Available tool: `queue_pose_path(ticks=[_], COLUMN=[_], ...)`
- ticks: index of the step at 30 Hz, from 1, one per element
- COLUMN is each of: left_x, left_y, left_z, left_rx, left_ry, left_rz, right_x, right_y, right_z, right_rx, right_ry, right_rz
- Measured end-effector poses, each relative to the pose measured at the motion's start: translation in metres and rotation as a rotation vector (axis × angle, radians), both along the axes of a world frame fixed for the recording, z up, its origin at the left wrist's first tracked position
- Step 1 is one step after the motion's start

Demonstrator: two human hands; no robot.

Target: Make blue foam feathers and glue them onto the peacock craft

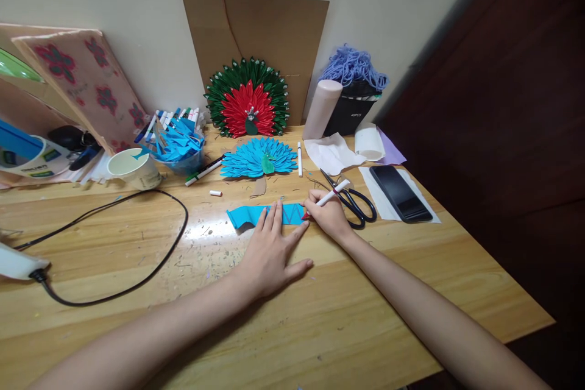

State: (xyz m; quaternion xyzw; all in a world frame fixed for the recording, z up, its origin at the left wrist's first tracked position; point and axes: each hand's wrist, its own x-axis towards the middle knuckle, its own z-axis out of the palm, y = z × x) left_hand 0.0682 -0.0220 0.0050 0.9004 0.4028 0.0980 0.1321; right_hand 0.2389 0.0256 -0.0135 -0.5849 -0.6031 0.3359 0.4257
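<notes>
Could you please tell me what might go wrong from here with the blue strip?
The bright blue paper-like strip has a wavy free end beside the left hand, so it might shift. The red-tipped white marker in the right hand is near the strip's edge and could stain the light wooden table. The black-handled scissors lie right beside that hand and might get bumped.

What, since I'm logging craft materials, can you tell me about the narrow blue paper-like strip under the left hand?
The narrow bright-blue strip, apparently paper, lies sideways on the wood-grained table. Its left part ripples upward; purplish zigzags mark its right part. The left hand rests across its middle; the right hand holds a white, red-tipped marker at its right end.
</notes>
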Motion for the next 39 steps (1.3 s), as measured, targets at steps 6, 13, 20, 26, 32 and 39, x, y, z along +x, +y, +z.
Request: queue_pose_path(ticks=[6, 13, 20, 26, 32, 39], left_x=[-0.0002, 0.0003, 0.0002, -0.0001, 0.0001, 0.0003], left_y=[0.0003, 0.0002, 0.0002, -0.0013, -0.0005, -0.0009], left_z=[0.0008, 0.0022, 0.0012, 0.0010, -0.0002, -0.0021], left_rx=[-0.006, 0.006, -0.001, 0.001, 0.011, 0.019], left_ry=[0.002, 0.017, 0.005, -0.011, -0.018, -0.021], left_rz=[-0.009, -0.010, -0.006, -0.002, -0.003, -0.001], right_x=[0.0014, 0.0006, 0.0004, 0.0006, -0.0002, 0.0006], right_y=[0.0002, -0.0009, -0.0002, 0.0016, 0.0019, 0.0026], right_z=[0.0003, 0.0049, 0.0013, 0.0022, 0.0041, 0.0022], right_rx=[0.001, 0.032, 0.007, 0.083, 0.085, 0.073], right_ry=[-0.042, -0.115, -0.074, -0.078, -0.011, -0.021], right_rz=[-0.007, -0.001, 0.005, -0.007, 0.018, 0.032])
